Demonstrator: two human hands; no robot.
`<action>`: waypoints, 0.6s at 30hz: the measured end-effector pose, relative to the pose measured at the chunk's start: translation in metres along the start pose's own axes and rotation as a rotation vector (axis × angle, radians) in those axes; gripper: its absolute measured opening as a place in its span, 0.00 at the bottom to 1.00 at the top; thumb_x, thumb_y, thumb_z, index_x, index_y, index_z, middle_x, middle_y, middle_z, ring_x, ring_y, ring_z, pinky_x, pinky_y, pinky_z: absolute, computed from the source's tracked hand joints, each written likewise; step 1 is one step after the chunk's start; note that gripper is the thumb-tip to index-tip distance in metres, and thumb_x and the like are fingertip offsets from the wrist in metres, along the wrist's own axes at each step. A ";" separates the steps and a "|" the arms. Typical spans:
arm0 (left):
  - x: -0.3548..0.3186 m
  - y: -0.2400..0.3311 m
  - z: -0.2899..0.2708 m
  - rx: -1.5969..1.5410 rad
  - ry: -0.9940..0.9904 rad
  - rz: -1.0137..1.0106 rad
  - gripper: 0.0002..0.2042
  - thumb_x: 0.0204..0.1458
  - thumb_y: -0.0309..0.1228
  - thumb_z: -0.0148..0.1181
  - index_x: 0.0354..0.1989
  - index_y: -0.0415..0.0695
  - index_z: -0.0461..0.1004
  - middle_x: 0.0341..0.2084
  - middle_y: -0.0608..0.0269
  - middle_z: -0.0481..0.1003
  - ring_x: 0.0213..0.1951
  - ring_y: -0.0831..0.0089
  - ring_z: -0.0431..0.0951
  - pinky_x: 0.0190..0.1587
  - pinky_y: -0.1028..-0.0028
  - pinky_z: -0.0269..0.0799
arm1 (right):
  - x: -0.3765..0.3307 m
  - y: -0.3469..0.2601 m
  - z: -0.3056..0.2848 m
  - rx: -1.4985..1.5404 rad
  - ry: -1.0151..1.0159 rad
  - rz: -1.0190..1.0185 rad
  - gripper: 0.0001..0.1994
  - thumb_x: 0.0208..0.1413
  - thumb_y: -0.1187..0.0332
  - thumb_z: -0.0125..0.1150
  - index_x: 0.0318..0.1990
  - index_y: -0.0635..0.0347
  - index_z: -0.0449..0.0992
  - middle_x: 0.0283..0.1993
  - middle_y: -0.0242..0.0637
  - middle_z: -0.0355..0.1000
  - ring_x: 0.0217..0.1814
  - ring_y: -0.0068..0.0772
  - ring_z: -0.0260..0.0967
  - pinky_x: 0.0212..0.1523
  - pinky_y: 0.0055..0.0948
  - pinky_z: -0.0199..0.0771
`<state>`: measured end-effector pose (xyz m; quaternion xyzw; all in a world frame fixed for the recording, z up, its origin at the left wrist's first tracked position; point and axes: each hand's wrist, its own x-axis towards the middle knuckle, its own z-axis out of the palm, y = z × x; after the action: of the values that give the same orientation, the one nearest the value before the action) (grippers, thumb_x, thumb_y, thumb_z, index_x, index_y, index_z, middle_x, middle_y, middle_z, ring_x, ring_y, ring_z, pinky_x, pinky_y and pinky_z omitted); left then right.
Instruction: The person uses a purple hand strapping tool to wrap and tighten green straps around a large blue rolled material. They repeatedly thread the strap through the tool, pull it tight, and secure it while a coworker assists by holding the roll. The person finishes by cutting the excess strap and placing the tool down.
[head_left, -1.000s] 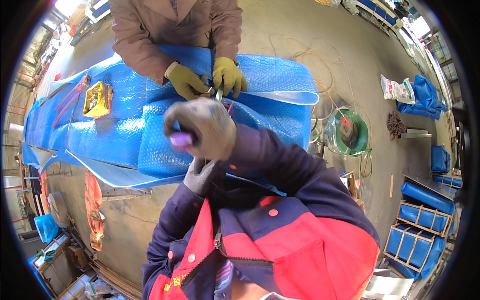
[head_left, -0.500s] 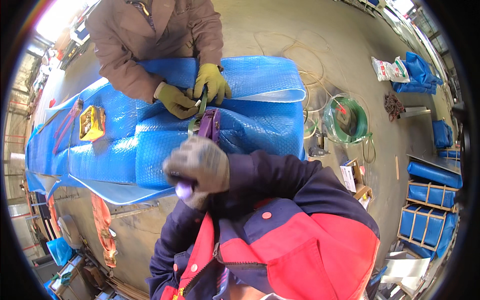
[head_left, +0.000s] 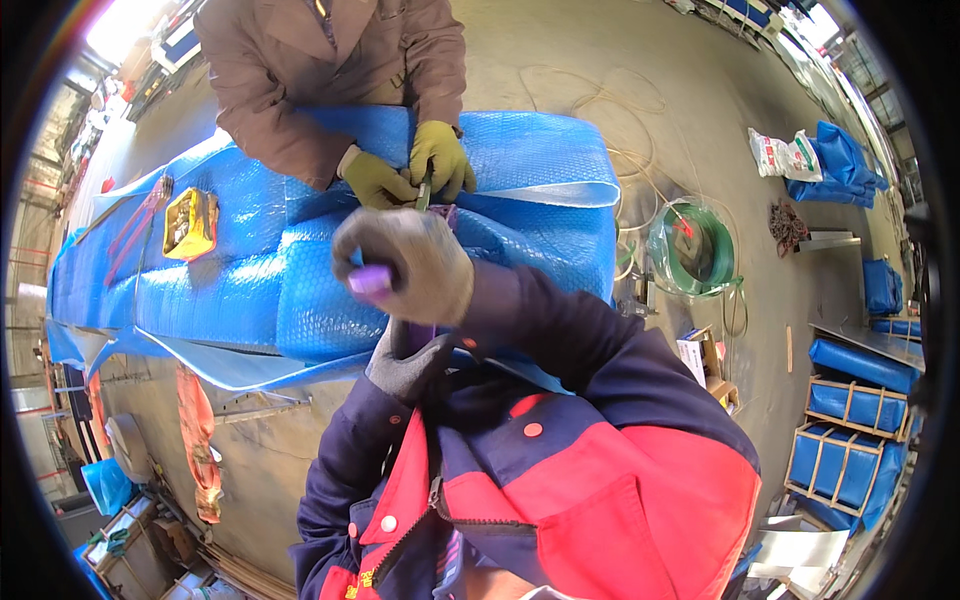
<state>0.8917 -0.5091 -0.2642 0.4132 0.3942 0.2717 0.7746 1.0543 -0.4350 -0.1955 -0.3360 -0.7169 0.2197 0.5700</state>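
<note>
A long bundle wrapped in blue bubble sheet (head_left: pixel 330 310) lies in front of me. My right hand (head_left: pixel 415 265), in a grey glove, is closed round the purple handle of a strapping tool (head_left: pixel 371 281), whose end sticks out of the fist. Below it, my left hand (head_left: pixel 405 362) is gloved too and closed on a lower purple part of the same tool. Much of the tool is hidden behind my hands. Across from me, a co-worker's yellow-gloved hands (head_left: pixel 440 160) hold a green strap (head_left: pixel 425 190) at the tool's far end.
On the bundle's left part sit a yellow container (head_left: pixel 190 225) with small pieces in it and a red long-handled tool (head_left: pixel 140 225). A coil of green strap (head_left: pixel 695 250) lies on the floor to the right. Wrapped blue packs in wooden frames (head_left: pixel 845 465) stand farther right.
My right hand has swung forward and up with the handle, now covering most of the tool. My left hand has come into sight beneath it. The co-worker's hands stay at the strap.
</note>
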 end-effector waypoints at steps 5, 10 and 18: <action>0.004 -0.008 -0.006 0.851 0.062 0.281 0.36 0.59 0.25 0.71 0.74 0.39 0.59 0.68 0.56 0.69 0.70 0.66 0.69 0.70 0.63 0.67 | -0.025 -0.007 -0.005 -0.069 -0.162 -0.175 0.12 0.45 0.73 0.72 0.38 0.52 0.79 0.36 0.36 0.80 0.38 0.46 0.80 0.41 0.40 0.78; 0.004 -0.007 0.008 0.218 0.059 0.283 0.47 0.54 0.22 0.72 0.80 0.37 0.49 0.74 0.52 0.62 0.75 0.65 0.60 0.75 0.66 0.55 | 0.042 0.019 -0.014 0.021 0.137 0.136 0.11 0.52 0.66 0.75 0.38 0.55 0.78 0.31 0.46 0.79 0.33 0.51 0.81 0.34 0.41 0.79; -0.006 0.032 0.009 0.160 -0.018 -0.171 0.56 0.56 0.24 0.73 0.84 0.46 0.34 0.64 0.56 0.70 0.56 0.70 0.76 0.58 0.67 0.74 | 0.005 0.014 -0.061 0.227 -0.407 -0.132 0.22 0.58 0.69 0.72 0.60 0.58 0.78 0.54 0.46 0.79 0.53 0.41 0.79 0.54 0.34 0.78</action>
<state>0.8929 -0.5012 -0.2310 0.4409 0.4417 0.1684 0.7630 1.1161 -0.4265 -0.1865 -0.1710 -0.8081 0.3244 0.4609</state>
